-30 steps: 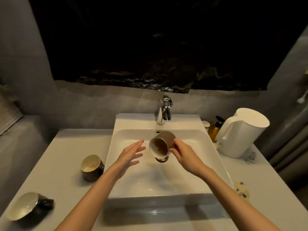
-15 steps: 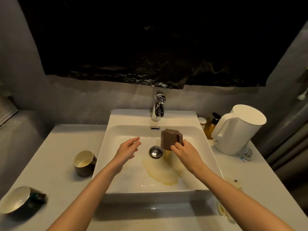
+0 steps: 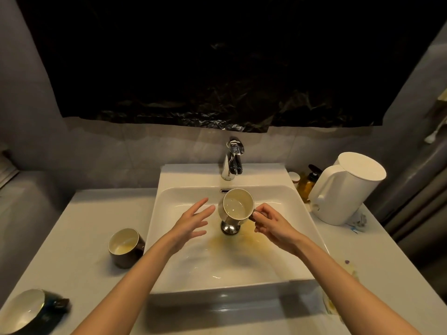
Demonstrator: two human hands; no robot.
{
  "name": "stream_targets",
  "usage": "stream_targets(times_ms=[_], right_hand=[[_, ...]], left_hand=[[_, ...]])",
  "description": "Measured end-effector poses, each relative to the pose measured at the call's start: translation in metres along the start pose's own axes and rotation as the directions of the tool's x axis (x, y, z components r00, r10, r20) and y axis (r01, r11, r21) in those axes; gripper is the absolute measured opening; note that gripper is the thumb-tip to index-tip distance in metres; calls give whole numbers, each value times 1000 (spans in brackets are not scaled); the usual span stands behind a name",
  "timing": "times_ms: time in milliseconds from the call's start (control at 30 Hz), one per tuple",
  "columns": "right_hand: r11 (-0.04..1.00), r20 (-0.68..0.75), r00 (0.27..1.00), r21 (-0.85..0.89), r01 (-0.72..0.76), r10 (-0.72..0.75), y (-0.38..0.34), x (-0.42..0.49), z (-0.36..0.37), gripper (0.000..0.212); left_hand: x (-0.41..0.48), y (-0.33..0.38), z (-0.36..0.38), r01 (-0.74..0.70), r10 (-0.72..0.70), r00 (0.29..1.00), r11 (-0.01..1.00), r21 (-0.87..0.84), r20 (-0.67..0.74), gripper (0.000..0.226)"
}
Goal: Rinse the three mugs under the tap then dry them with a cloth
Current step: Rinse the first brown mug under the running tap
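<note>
The brown mug (image 3: 238, 206), pinched by its handle in the right hand (image 3: 272, 222), hangs tipped mouth-toward-camera over the basin's drain stopper (image 3: 229, 228) below the chrome tap (image 3: 231, 160), likely to drain yellowish dregs, while the left hand (image 3: 192, 220) hovers beside it, fingers spread and empty.

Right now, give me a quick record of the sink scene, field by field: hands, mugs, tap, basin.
right hand: right hand holds the tilted mug by its handle over the basin, opening facing the camera
left hand: left hand open, fingers spread, beside the mug, holding nothing
upright mug: dark mug on the counter left of the basin, yellowish liquid inside
tipped mug: mug on its side at the counter's near left corner
tap: chrome tap, no water stream visible
basin: white basin with a yellowish puddle around the drain plug
cloth: none identifiable
</note>
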State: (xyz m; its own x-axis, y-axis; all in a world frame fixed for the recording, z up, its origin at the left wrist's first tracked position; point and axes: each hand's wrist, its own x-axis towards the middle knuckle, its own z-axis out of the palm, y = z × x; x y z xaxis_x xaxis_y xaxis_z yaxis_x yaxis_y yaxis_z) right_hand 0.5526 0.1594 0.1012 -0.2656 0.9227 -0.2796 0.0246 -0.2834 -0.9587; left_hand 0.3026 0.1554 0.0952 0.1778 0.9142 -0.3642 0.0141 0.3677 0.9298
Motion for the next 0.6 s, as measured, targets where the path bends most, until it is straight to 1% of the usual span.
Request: stream_targets(times_ms=[67,133,167,233,300,333,367,400,433,467,500,533,567,600], right_hand=[[999,44,999,43,0,-2,-2,-1,4,10],[1000,71,997,11,17,-17,-4,0,9,14],[999,78,997,-19,30,-28,-4,1,11,17],[994,78,996,-97,47,-39,-5,3,14,22],[967,64,996,-246,69,-55,-7,5,14,22],[926,57,996,-368,88,-72,-10,7,13,20],[851,46,994,-514,108,-99,-14,10,12,19],[744,23,989,-656,124,-145,-18,14,9,20],[628,-16,974,-767,132,-225,-24,19,7,23],[533,-64,940,-835,133,-335,-32,26,5,27],[476,-100,885,-867,146,-454,-42,33,4,31],[446,-112,826,-877,179,-552,-53,42,3,36],[421,-97,785,-880,219,-612,-63,53,3,41],[386,-59,769,-887,252,-637,-74,63,5,47]], left_hand=[[5,0,2,54,-48,994,997,-64,96,87],[11,0,4,82,-54,981,986,-146,185,100],[15,-1,5,81,-41,978,978,-192,204,98],[23,-3,6,65,-14,984,957,-282,180,83],[30,-6,7,47,3,989,940,-337,146,73],[34,-8,7,45,5,991,933,-358,137,70],[37,-10,8,45,5,991,926,-375,131,65],[41,-12,8,50,-1,992,918,-394,123,60],[46,-15,8,56,-13,994,911,-409,109,55],[50,-17,8,66,-31,996,903,-424,89,51],[56,-19,8,76,-51,996,897,-436,69,49],[62,-21,8,87,-71,996,892,-443,53,49],[67,-23,8,98,-88,995,890,-446,43,49],[72,-23,9,107,-101,994,888,-447,37,49]])
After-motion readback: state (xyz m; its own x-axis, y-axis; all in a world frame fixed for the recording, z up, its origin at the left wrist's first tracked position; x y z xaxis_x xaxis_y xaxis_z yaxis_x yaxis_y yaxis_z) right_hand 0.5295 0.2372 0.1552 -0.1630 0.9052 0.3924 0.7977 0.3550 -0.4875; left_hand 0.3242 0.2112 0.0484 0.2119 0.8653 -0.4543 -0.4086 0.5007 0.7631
